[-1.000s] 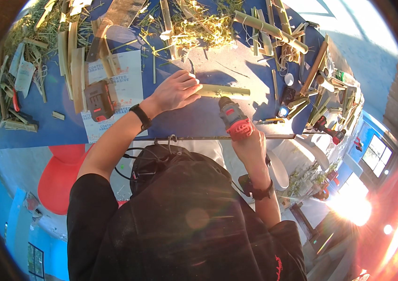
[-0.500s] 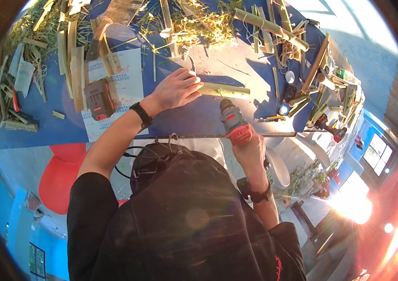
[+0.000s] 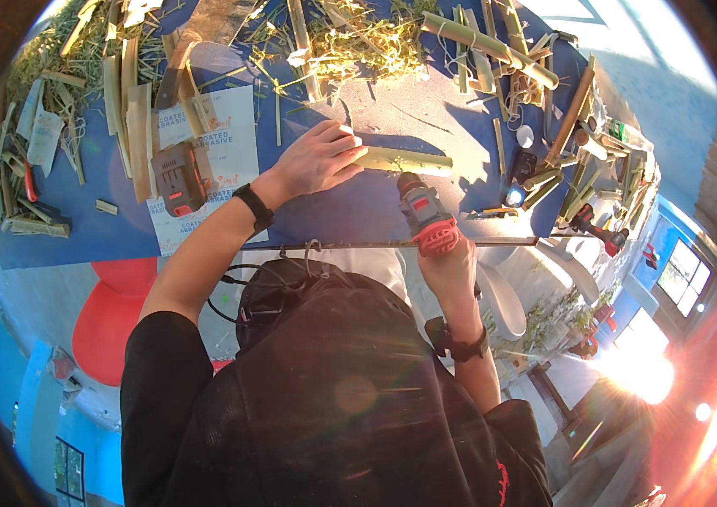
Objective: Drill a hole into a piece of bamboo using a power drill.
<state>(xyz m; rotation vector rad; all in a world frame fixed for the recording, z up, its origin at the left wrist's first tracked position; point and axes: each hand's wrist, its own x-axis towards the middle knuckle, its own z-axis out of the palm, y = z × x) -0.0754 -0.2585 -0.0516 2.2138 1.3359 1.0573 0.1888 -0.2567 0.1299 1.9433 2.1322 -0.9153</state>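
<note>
My left hand (image 3: 318,159) presses down on one end of a short pale bamboo piece (image 3: 409,160) lying on the blue table (image 3: 358,207). My right hand (image 3: 447,269) grips a grey and red cordless drill (image 3: 424,215), whose nose points up at the bamboo piece near its middle. A black watch band sits on each wrist. The drill bit itself is too small to make out.
A red and black battery pack (image 3: 176,177) lies on white paper sheets (image 3: 206,160) to the left. Bamboo strips and shavings (image 3: 358,38) crowd the far side and left. Bamboo sticks and small tools (image 3: 561,160) lie at the right. A red stool (image 3: 109,317) stands below the table edge.
The drill's nose has come closer to the bamboo piece. My left hand stays pressed on it.
</note>
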